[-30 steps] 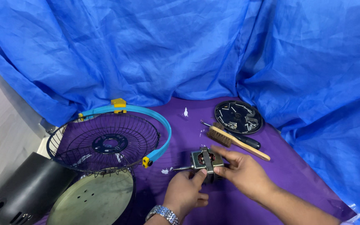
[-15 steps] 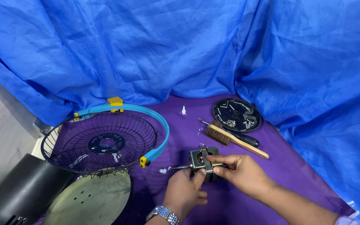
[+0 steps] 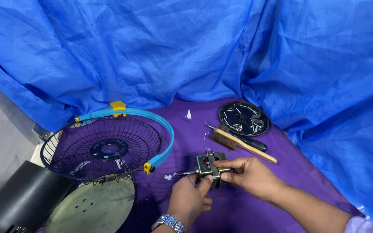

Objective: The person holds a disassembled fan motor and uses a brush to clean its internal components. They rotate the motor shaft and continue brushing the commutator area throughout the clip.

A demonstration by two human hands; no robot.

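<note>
Both of my hands hold a small metal fan motor (image 3: 208,165) with a thin shaft sticking out to the left, just above the purple cloth (image 3: 186,129). My left hand (image 3: 189,199), with a metal wristwatch, grips it from below, thumb against the frame. My right hand (image 3: 249,174) pinches the motor's right side with fingers laid over the top. To the left lies a black wire fan guard (image 3: 102,149) with a light blue rim and yellow clips.
A wooden-handled brush (image 3: 238,143) and a black-handled screwdriver (image 3: 249,141) lie behind the motor. A round black dish (image 3: 243,118) holds several screws. A second guard over a grey-green disc (image 3: 92,206) and a black housing (image 3: 20,200) sit at lower left. Blue sheeting (image 3: 195,51) hangs behind.
The view has shifted slightly. My hands keep hold of the motor, with my right fingers adjusted over its top; nothing else on the cloth has moved.
</note>
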